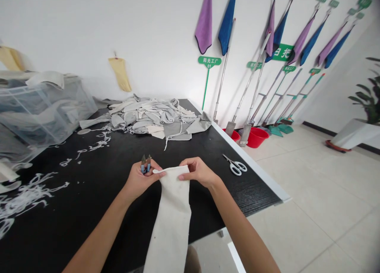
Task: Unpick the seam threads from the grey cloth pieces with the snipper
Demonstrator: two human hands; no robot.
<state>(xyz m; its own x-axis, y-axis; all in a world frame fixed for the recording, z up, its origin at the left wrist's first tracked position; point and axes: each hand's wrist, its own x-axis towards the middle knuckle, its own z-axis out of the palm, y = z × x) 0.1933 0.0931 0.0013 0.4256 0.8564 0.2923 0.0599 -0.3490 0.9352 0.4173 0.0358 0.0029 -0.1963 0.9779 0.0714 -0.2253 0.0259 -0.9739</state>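
So both hands are up near the middle of the frame, pinching the top edge of a long off-white cloth [170, 217] that hangs straight down and runs out of the bottom of the picture. The left hand [140, 181] comes in on a forearm slanting up from the lower left, thumb laid across the front of the cloth's top left corner, fingers curled in. Those same curled fingers also have a little pair of snips [145, 165] tucked in them, blades pointing up. The right hand [201, 172] mirrors it pretty much, forearm angling up from the lower right, thumb flat on the front and the bent fingers behind the top right corner, so that grip's closed too. Edge between them looks nearly level. Behind all that is a black table [101, 176] with a heap of grey and white cloths [139, 116] at upper centre, white-handled scissors [236, 167] lying right of the right hand, and a tangle of white threads [26, 198] over on the left.
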